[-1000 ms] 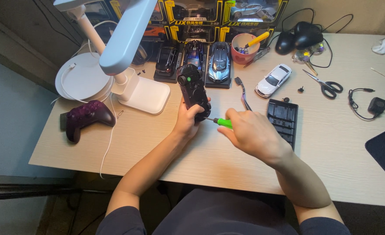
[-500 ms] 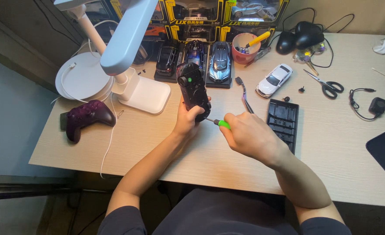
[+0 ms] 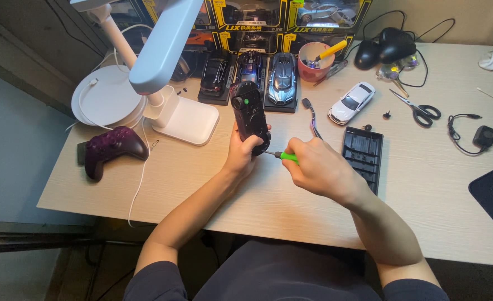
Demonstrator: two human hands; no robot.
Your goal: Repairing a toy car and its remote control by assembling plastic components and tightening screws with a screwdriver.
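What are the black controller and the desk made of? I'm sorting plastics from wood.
The black controller, held in the left hand, looks like matte moulded plastic with soft highlights. The desk shows pale wood grain, probably laminate rather than solid wood.

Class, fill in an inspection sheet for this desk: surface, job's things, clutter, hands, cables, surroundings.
Surface: pale wood desk.
Job's things: black controller, held upright; green screwdriver, tip at its lower end.
Clutter: purple gamepad, lamp, toy cars, scissors, cup, black tray.
Hands: left hand grips controller; right hand grips screwdriver.
Cables: white lamp cord; charger lead.
Surroundings: boxed model cars behind.
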